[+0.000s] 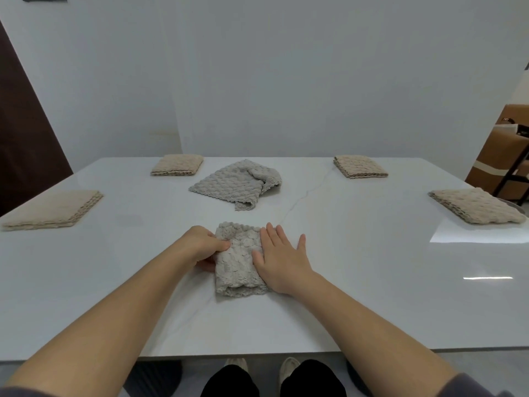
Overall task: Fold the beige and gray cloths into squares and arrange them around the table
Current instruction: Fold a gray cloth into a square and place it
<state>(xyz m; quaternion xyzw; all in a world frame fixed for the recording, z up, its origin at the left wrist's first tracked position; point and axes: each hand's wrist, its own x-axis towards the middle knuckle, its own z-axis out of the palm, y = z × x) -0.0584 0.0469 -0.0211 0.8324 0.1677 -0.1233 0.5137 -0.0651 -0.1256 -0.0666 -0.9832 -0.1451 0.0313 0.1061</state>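
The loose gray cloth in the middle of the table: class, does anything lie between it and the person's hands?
Yes. The gray cloth being folded lies directly between: the left hand grips its left edge and the right hand presses flat on it. Beyond it, only bare table separates it from the loose gray cloth.

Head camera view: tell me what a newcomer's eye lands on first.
Both hands work a gray cloth at the near centre: the left hand pinches its edge, the right hand presses flat on it. Beyond it lies a loose gray cloth, with four folded beige cloths set around the white table.
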